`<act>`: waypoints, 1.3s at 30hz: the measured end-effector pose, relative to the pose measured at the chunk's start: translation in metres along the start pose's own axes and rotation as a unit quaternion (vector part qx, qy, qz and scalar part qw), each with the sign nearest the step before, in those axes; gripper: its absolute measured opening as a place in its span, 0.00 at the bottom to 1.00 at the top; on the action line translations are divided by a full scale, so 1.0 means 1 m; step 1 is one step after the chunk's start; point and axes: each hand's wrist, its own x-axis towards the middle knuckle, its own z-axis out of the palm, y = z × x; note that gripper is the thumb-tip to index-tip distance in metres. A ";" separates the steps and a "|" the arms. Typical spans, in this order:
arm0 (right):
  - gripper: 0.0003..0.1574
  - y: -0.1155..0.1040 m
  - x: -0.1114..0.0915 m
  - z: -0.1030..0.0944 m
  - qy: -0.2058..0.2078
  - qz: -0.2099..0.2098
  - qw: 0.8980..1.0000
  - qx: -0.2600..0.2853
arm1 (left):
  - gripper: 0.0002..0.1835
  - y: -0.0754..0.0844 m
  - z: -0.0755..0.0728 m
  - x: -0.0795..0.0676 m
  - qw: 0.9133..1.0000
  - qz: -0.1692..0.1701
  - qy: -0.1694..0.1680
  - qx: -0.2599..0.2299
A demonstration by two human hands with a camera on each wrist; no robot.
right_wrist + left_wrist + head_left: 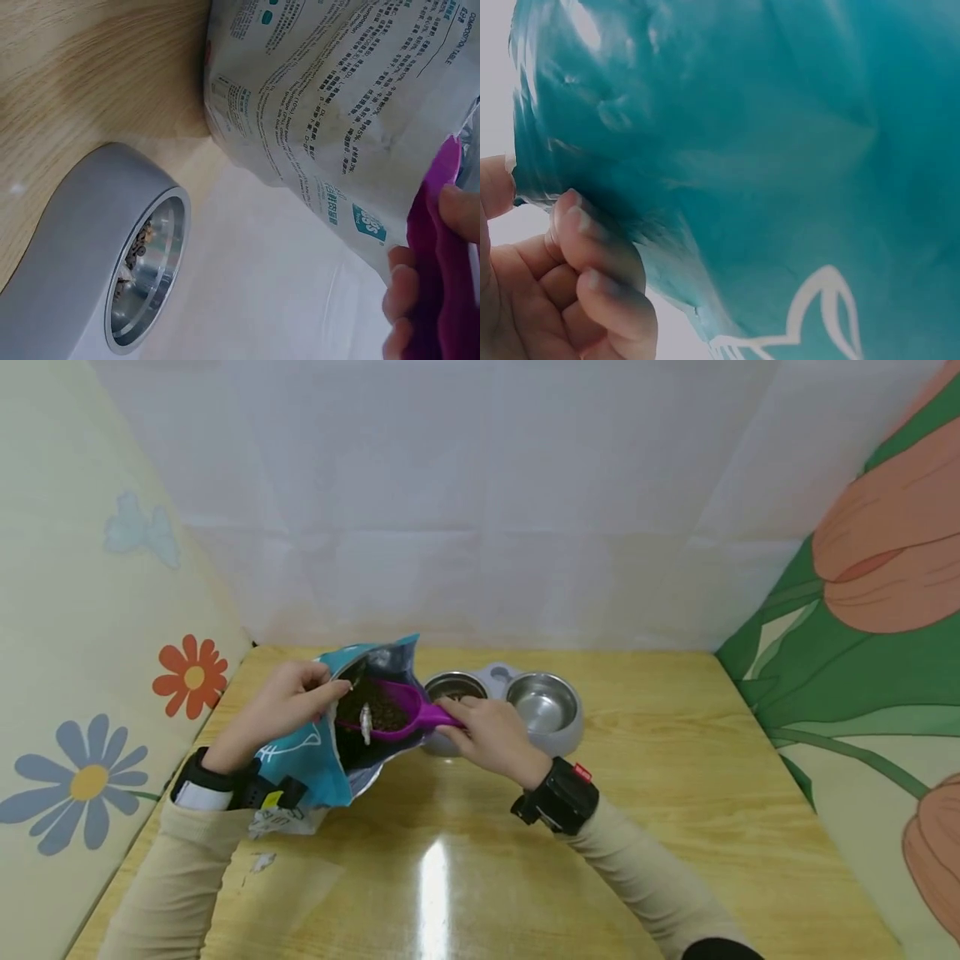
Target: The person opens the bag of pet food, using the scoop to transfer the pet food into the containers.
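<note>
One purple scoop (422, 718) is in the blue bag (313, 768)'s mouth, left of the steel bowls (543, 708); the right hand (491, 737) grips its handle, the left hand (294, 695) pinches the bag's rim. I'd guess the scoop's light, stiff; the bag floppy, best held there.

From the head we look forward and down over the table (660, 835) toward the white backdrop (480, 485). At the left wrist we face the blue side of the bag (757, 142), so close it nearly fills our view; at the right wrist, turned sideways, we see its printed side and the double bowl (97, 217), both shared with the head view.
</note>
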 end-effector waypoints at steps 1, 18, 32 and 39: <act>0.21 0.000 0.000 0.000 0.003 0.000 1.000 0.000 | 0.17 0.000 0.000 0.000 1.000 -0.001 -0.001 -0.001; 0.22 0.003 0.000 -0.002 -0.007 0.001 1.000 0.011 | 0.18 0.001 0.000 0.002 1.000 0.002 -0.002 -0.003; 0.23 0.009 -0.009 -0.013 0.005 -0.023 1.000 -0.003 | 0.18 0.003 -0.001 0.001 1.000 0.009 0.000 -0.016; 0.23 0.011 -0.011 -0.029 -0.006 -0.028 0.999 0.014 | 0.18 0.001 -0.002 0.002 1.000 0.010 0.001 -0.011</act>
